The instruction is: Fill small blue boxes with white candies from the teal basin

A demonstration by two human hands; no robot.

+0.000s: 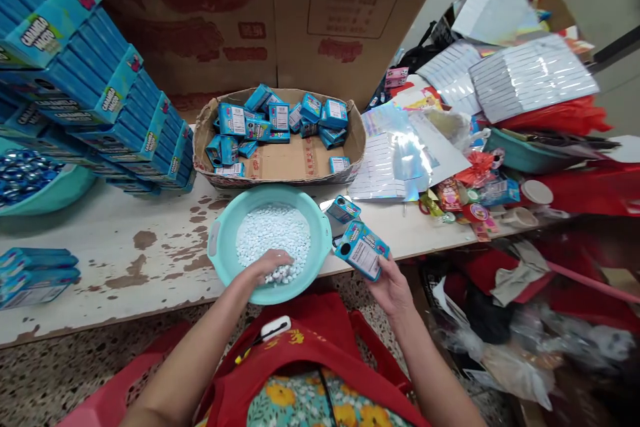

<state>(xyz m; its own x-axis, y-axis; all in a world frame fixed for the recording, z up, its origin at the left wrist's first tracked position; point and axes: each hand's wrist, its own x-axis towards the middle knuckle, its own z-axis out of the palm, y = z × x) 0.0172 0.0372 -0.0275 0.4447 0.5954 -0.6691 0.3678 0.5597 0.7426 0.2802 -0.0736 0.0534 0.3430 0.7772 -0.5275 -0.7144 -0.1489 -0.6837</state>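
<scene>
Left hand (273,265) palm down in teal bowl (223,240), fingers curled over white tablets (273,230), grip unclear. Right hand (389,287) closed round small blue box (362,250), just right of bowl, long axis slanting up-left toward it. Bowl at worktop (125,267) front edge. Cardboard tray (300,163) of boxes behind. Second box (343,209) beside bowl rim.

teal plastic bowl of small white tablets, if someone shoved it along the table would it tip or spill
The round teal plastic bowl looks wide and low, so it probably slides rather than tips. The small white tablets lie loose, well below the rim, so they would likely shift, not spill. The left hand rests in them at the near side, which should steady it.
</scene>
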